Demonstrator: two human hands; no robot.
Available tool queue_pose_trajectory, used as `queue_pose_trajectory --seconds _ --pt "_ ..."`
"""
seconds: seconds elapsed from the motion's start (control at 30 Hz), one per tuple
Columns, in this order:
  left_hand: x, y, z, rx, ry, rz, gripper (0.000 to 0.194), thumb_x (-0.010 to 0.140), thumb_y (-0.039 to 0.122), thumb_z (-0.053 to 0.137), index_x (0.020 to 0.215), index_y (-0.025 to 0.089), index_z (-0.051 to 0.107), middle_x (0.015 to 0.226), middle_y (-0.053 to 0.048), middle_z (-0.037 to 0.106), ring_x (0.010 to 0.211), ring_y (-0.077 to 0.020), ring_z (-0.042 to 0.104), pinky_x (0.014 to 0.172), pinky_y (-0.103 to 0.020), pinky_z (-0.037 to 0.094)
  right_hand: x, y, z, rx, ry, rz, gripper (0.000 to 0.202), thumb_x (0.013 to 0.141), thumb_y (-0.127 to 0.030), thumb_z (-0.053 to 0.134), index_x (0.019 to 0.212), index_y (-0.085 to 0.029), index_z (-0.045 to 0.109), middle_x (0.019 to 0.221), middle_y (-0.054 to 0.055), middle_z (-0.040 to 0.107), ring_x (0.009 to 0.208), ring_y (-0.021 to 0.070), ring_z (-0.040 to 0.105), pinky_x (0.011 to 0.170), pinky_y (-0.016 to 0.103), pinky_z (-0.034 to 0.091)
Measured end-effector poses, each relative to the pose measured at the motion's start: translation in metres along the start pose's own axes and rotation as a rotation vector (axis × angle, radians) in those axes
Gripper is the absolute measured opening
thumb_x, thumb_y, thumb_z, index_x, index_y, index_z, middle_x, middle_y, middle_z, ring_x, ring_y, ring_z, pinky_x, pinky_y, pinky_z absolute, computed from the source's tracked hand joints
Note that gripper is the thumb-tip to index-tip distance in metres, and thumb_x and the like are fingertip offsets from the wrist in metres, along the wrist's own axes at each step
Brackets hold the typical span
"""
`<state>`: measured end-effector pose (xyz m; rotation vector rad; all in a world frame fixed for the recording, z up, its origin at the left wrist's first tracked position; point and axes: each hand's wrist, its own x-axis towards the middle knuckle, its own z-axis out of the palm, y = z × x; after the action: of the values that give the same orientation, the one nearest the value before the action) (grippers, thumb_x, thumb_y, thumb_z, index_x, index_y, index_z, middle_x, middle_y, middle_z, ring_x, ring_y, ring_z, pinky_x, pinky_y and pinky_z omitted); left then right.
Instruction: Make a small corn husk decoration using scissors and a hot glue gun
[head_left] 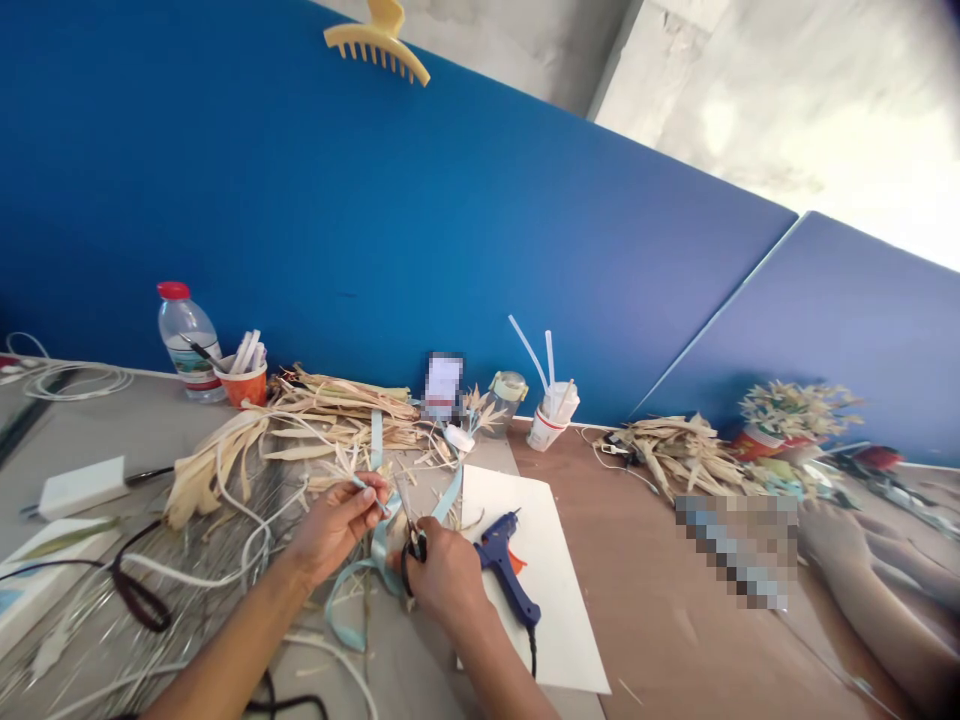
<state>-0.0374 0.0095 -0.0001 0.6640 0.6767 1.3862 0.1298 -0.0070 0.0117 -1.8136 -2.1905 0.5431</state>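
Left hand [349,515] pinching a pale blue ribbon [380,548] between thumb and fingers, right hand [448,572] curled around black-handled scissors [412,553], ribbon looping down to the near counter [420,665], dried husks [345,405] farther left, blue glue gun [510,570] on white paper [566,600] just right.
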Motion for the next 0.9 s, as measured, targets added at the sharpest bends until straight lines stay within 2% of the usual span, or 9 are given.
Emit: queue_pose_trajectory --seconds 0.13,0.3,0.5,0.6,0.7,0.77,0.83,0.87,0.9 --pt "0.001 -0.003 -0.003 0.025 -0.008 0.008 0.016 0.068 0.018 0.074 0.081 0.013 0.067 0.069 0.0 0.062 0.053 -0.0055 0.052 0.054 -0.017 0.045 0.001 -0.004 0.001 -0.082 0.035 -0.003 0.034 0.073 -0.041 0.062 0.099 -0.019 0.064 0.082 0.013 0.073 0.079 0.0297 0.069 0.064 0.033 0.049" --pt "0.0 -0.003 -0.002 -0.001 -0.039 0.003 0.013 0.07 0.018 0.073 0.078 0.014 0.065 0.065 0.002 0.059 0.051 -0.0051 0.051 0.063 -0.022 0.049 0.003 -0.012 0.0 -0.2 0.08 -0.025 0.027 0.077 -0.04 0.056 0.09 -0.017 0.064 0.08 0.014 0.073 0.077 0.0296 0.07 0.063 0.034 0.05" --pt "-0.004 0.003 0.002 -0.107 -0.093 -0.019 0.012 0.07 0.015 0.072 0.075 0.015 0.061 0.061 0.003 0.056 0.051 -0.0054 0.048 0.068 -0.027 0.051 0.008 -0.018 0.004 -0.286 -0.003 -0.01 0.041 0.071 -0.034 0.06 0.105 -0.012 0.058 0.084 0.017 0.072 0.08 0.0329 0.069 0.065 0.038 0.051" --pt "-0.005 0.005 0.004 -0.111 -0.121 -0.025 0.012 0.071 0.016 0.071 0.074 0.014 0.06 0.062 0.003 0.056 0.052 -0.0056 0.049 0.07 -0.028 0.052 0.014 -0.018 0.006 -0.199 -0.062 0.032 0.047 0.066 -0.033 0.064 0.108 -0.012 0.057 0.09 0.018 0.071 0.086 0.0326 0.068 0.068 0.037 0.051" --pt "-0.005 0.004 0.003 -0.101 -0.127 -0.023 0.011 0.071 0.015 0.071 0.074 0.014 0.06 0.063 0.003 0.056 0.051 -0.0055 0.049 0.07 -0.028 0.052 0.021 -0.015 0.005 0.005 -0.159 0.05 0.063 0.059 -0.033 0.069 0.116 -0.012 0.053 0.094 0.017 0.07 0.089 0.0301 0.067 0.066 0.032 0.05" --pt "-0.004 0.003 0.001 -0.101 -0.13 -0.021 0.012 0.071 0.016 0.072 0.075 0.015 0.061 0.063 0.003 0.057 0.051 -0.0053 0.049 0.07 -0.028 0.052 0.023 -0.013 0.0 0.163 -0.308 0.042 0.067 0.061 -0.028 0.067 0.124 -0.014 0.048 0.084 0.011 0.071 0.077 0.0254 0.068 0.059 0.029 0.05" --pt "-0.003 0.002 -0.001 -0.102 -0.134 -0.02 0.012 0.071 0.017 0.072 0.076 0.015 0.061 0.062 0.004 0.057 0.05 -0.0052 0.05 0.07 -0.027 0.052 0.024 -0.012 -0.007 0.276 -0.407 0.016 0.06 0.066 -0.021 0.061 0.125 -0.016 0.049 0.069 0.004 0.069 0.062 0.0205 0.066 0.055 0.027 0.048" --pt "-0.002 0.001 -0.002 -0.102 -0.134 -0.02 0.012 0.071 0.018 0.072 0.076 0.014 0.062 0.061 0.004 0.057 0.05 -0.0052 0.05 0.07 -0.027 0.052 0.023 -0.012 -0.011 0.311 -0.374 -0.01 0.052 0.068 -0.017 0.057 0.121 -0.017 0.054 0.066 0.002 0.068 0.06 0.019 0.065 0.056 0.027 0.048" --pt "-0.002 0.001 -0.003 -0.103 -0.132 -0.022 0.013 0.07 0.018 0.073 0.077 0.014 0.063 0.061 0.004 0.057 0.05 -0.005 0.05 0.069 -0.026 0.052 0.022 -0.013 -0.016 0.336 -0.276 -0.046 0.045 0.071 -0.015 0.054 0.115 -0.017 0.059 0.067 0.002 0.068 0.062 0.0181 0.064 0.059 0.027 0.049"
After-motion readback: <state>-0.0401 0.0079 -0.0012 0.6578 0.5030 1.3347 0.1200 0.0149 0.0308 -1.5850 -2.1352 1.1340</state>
